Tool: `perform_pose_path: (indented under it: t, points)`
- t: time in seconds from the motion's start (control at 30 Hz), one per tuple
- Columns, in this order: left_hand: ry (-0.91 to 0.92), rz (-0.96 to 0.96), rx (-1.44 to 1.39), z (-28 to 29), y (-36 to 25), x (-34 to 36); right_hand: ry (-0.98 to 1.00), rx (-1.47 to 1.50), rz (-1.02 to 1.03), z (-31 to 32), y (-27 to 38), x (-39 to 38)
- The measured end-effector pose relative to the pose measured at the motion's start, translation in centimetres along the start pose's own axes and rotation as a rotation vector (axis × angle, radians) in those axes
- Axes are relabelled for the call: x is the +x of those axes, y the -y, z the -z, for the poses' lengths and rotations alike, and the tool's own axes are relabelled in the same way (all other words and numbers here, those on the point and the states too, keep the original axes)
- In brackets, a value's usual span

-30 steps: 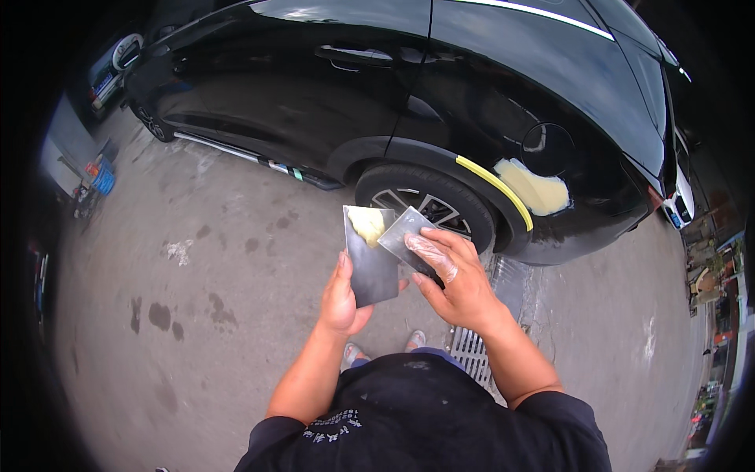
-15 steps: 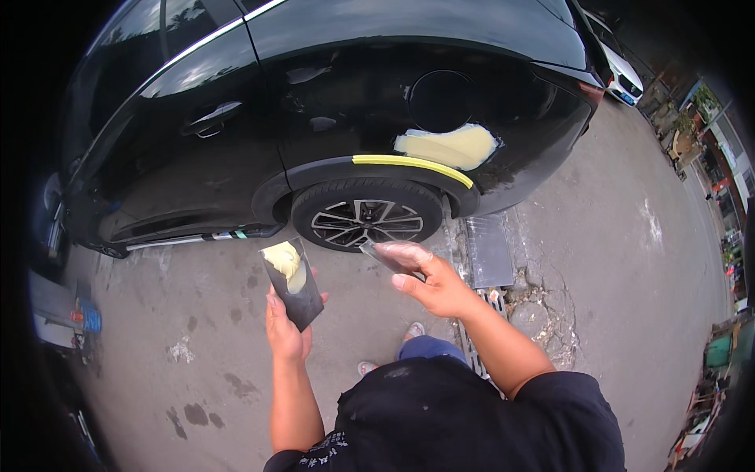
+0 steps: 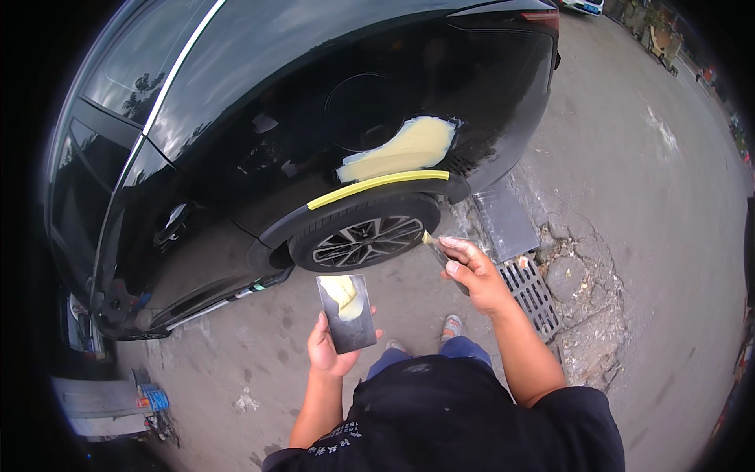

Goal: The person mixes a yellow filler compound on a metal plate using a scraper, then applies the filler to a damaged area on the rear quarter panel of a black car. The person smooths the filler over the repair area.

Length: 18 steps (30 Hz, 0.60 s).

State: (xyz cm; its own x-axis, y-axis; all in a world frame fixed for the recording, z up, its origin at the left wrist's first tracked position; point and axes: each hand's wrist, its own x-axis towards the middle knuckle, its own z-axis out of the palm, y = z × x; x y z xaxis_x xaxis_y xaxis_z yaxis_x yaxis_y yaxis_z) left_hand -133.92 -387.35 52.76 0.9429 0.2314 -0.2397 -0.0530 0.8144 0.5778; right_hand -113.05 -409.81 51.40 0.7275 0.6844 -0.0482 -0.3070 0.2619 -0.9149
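The left hand (image 3: pixel 330 355) has its grip closed around the near part of a flat dark plate (image 3: pixel 355 337), thumb at the left edge and fingertips showing past the right edge. A mound of cream putty (image 3: pixel 340 294) sits on the plate's far half, running from the far edge toward the middle; the near half is mostly bare. The right hand (image 3: pixel 481 282) has its grip closed on a thin spreader (image 3: pixel 442 256), seen almost edge-on, with a pale yellow dab at its far tip. The 2 tools are well apart, and neither touches the car.

In front stands a black car (image 3: pixel 259 86). On its rear side panel, just below the round flap (image 3: pixel 358 110), lies a cream filler patch (image 3: pixel 409 149) with a paler rim. A yellow strip (image 3: pixel 379 186) follows the wheel arch's upper edge, just under the patch, above the spoked wheel (image 3: pixel 367 242).

On the grey ground (image 3: pixel 267 393), a slotted drain grate (image 3: pixel 532 294) lies to the right of the 2 sandalled feet, near a dark flat panel (image 3: pixel 506 222) and broken paving (image 3: pixel 586 315).
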Motion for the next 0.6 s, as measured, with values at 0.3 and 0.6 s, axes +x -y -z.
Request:
perform_pose_path:
  t: [0.3, 0.6]
  points:
    - [0.12, 0.23, 0.003, 3.8, -4.7, 7.8, -0.265, -0.021, 0.067, -1.2, -2.4, 2.1]
    - [0.083, 0.506, 0.072, 10.8, -11.0, 12.9, -0.482, -0.147, 0.239, -6.2, -6.7, 7.1]
